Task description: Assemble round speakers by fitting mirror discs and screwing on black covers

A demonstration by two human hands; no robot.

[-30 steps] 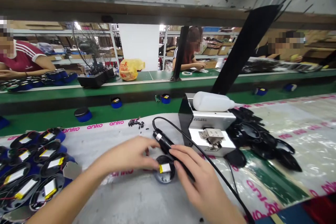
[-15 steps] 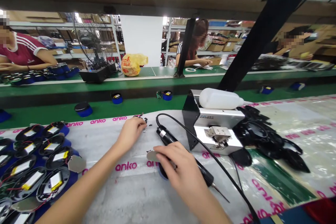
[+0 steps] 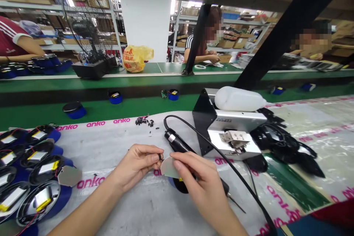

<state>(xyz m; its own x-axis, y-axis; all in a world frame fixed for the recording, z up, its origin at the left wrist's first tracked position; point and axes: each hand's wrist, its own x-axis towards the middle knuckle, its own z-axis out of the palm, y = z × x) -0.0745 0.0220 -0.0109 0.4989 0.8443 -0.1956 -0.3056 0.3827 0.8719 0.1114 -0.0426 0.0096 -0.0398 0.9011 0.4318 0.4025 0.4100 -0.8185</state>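
Between its thumb and fingertips my left hand (image 3: 141, 162) pinches a small black piece (image 3: 160, 156). Close beside it, my right hand (image 3: 200, 180) grips a thin greyish plate (image 3: 169, 167) with a rounded edge. Under that plate and hand, a blue-and-black round housing (image 3: 177, 184) is partly hidden. A black electric screwdriver (image 3: 177, 142) with a long thin bit lies behind and to the right of my right hand. Further back on the sheet, a scatter of tiny black pieces (image 3: 143, 121) lies loose.
Blue round housings with batteries (image 3: 41, 167) crowd the left side. A metal screw feeder (image 3: 235, 132) carries a white plastic bottle (image 3: 239, 99). Black glossy parts (image 3: 276, 136) are piled to its right. The screwdriver's cable (image 3: 229, 166) crosses the sheet. Co-workers sit across the green bench.
My left hand has come back from the pile of tiny black pieces to the plate, now with one piece in its fingers. My right hand still holds the plate. The view has shifted slightly.
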